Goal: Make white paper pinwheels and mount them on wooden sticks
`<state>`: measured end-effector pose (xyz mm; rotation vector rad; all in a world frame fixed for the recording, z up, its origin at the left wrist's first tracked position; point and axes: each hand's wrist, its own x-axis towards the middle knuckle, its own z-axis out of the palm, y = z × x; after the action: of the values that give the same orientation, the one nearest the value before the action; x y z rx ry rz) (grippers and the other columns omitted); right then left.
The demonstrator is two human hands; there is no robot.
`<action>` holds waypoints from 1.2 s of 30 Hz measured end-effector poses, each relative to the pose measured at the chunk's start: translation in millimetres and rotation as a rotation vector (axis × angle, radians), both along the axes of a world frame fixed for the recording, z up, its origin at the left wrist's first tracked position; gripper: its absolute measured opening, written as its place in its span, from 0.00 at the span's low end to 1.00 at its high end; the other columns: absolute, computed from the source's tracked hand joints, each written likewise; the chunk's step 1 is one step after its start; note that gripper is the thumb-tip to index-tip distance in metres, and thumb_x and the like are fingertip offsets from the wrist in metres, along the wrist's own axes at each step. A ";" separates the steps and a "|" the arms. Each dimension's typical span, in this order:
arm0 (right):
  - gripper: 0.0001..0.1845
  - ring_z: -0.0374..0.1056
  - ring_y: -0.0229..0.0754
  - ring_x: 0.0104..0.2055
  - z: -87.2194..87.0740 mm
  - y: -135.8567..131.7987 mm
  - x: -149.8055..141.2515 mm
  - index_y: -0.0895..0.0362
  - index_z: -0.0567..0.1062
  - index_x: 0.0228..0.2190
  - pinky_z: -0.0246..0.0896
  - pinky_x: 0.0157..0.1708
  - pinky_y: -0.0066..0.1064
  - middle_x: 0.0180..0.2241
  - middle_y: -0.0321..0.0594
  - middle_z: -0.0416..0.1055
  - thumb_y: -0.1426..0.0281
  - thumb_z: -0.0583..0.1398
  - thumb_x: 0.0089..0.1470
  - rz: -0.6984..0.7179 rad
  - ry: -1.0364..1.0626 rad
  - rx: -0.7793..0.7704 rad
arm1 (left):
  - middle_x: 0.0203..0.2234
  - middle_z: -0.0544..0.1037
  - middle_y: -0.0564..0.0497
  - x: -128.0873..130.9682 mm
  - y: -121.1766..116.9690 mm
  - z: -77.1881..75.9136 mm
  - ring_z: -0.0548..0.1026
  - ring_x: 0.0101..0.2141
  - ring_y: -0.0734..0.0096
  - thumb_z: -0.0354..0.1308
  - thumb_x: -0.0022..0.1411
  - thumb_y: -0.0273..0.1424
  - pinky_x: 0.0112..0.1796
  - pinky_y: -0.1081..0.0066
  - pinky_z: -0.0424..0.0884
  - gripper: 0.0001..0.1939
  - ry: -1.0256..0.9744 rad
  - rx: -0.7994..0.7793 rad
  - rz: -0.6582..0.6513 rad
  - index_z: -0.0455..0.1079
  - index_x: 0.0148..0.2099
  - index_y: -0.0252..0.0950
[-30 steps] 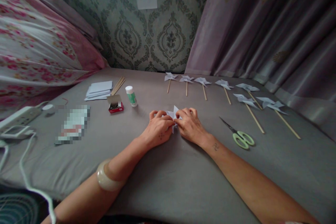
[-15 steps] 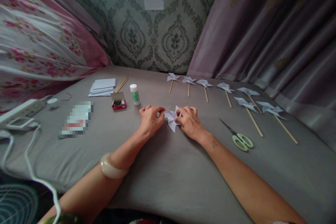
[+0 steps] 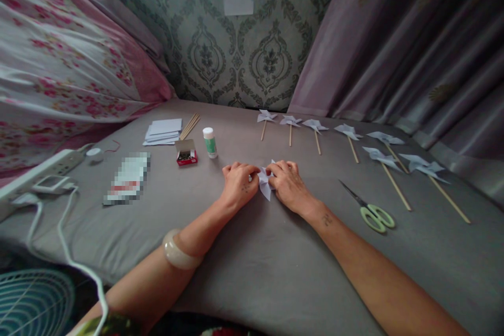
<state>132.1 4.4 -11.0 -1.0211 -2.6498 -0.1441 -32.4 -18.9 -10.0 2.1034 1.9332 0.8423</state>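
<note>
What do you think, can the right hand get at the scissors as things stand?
Probably yes: the scissors lie to the right of the right hand, and nothing seems to stand between them. It touches a paper pinwheel, so it would likely have to leave that first.

The grey cloth bears pinwheels, scissors, a capped tube, a red box, sticks and papers

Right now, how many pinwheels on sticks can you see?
7. Far row, left to right: first pinwheel, second, third, fourth, fifth. Nearer: sixth, then seventh, rightmost. Paper between the left hand and right hand is partly hidden; no stick shows.
</note>
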 end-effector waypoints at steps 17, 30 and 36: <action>0.12 0.63 0.44 0.45 -6.2 5.4 8.6 0.55 0.78 0.31 0.51 0.46 0.37 0.39 0.40 0.74 0.78 0.56 0.50 -0.304 0.494 -0.161 | 0.32 0.81 0.49 4.4 -3.4 3.6 0.73 0.39 0.59 0.51 0.59 0.32 0.46 0.58 0.57 0.11 0.106 -0.006 -0.060 0.76 0.35 0.39; 0.07 0.69 0.40 0.42 -7.1 39.8 61.7 0.57 0.78 0.27 0.58 0.45 0.33 0.37 0.40 0.76 0.68 0.60 0.51 -0.375 0.621 -0.303 | 0.37 0.77 0.42 3.1 -9.2 5.2 0.67 0.44 0.52 0.55 0.57 0.41 0.43 0.56 0.58 0.14 0.233 -0.104 -0.034 0.76 0.35 0.37; 0.11 0.68 0.44 0.45 -9.0 42.3 74.9 0.54 0.78 0.34 0.58 0.49 0.39 0.41 0.40 0.75 0.74 0.60 0.47 -0.188 0.471 -0.281 | 0.38 0.77 0.43 1.3 -4.2 6.2 0.67 0.45 0.53 0.54 0.58 0.37 0.43 0.58 0.58 0.12 0.221 -0.111 0.017 0.77 0.35 0.37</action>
<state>207.1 46.8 -20.0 -1.2140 -2.1810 0.3935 -31.1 -23.1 -3.8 2.1965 2.0528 0.5105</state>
